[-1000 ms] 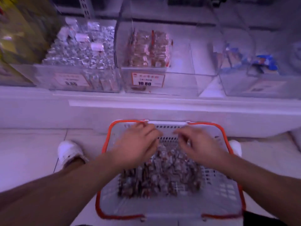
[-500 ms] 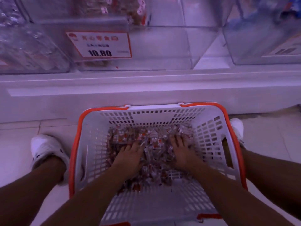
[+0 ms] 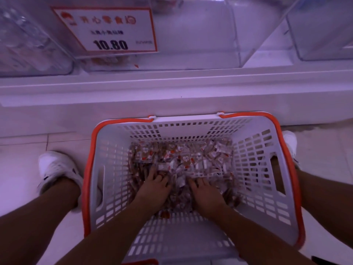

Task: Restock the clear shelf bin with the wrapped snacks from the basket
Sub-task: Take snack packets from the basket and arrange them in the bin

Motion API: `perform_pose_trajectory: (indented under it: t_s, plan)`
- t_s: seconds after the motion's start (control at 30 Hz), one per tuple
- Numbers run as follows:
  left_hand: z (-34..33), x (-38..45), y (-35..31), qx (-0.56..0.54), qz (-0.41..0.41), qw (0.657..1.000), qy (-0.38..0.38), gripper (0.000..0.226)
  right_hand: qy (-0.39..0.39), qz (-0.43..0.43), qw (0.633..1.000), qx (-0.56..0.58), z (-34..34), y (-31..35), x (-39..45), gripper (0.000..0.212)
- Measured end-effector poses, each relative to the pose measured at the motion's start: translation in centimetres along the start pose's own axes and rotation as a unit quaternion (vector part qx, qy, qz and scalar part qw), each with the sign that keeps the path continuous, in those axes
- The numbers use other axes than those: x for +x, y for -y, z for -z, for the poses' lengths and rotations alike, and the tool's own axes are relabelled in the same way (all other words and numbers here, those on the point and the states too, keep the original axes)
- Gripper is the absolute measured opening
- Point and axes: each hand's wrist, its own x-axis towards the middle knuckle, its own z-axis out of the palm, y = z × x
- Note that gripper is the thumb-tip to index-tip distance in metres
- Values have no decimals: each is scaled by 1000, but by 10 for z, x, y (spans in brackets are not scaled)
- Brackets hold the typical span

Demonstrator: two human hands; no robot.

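Observation:
A white mesh basket with an orange rim (image 3: 254,161) stands on the floor between my feet. A pile of small wrapped snacks (image 3: 191,157) covers its far half. Both hands are down in the pile. My left hand (image 3: 155,188) digs in with fingers curled round wrapped snacks. My right hand (image 3: 205,194) lies beside it, fingertips buried under the wrappers and curled into them. Above, on the shelf, is the clear bin (image 3: 194,35) with a 10.80 price label (image 3: 112,29); a few snacks show at its front left corner.
A white shelf ledge (image 3: 172,87) juts out above the basket's far edge. Other clear bins flank the target one, at left (image 3: 28,44) and right (image 3: 322,29). My white shoes (image 3: 57,169) (image 3: 289,142) stand on the tiled floor at either side of the basket.
My head has dropped closer to the basket. Both hands went from its far rim down into the snack pile, then drew back toward me and closed in on the wrappers.

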Motion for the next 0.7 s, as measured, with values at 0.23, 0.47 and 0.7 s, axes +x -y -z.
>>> perform_pose_trajectory:
  t_s: [0.23,0.47,0.7]
  plan:
    - [-6,1,12,-92,94,991,-39,55,-15,-85,937,340,24,8,22,79]
    - [3,25,-7,-91,106,990,-9,73,55,-68,982,167,16,27,28,97]
    - [3,18,-5,-169,96,981,-21,59,-33,-128,934,332,30,21,24,45]
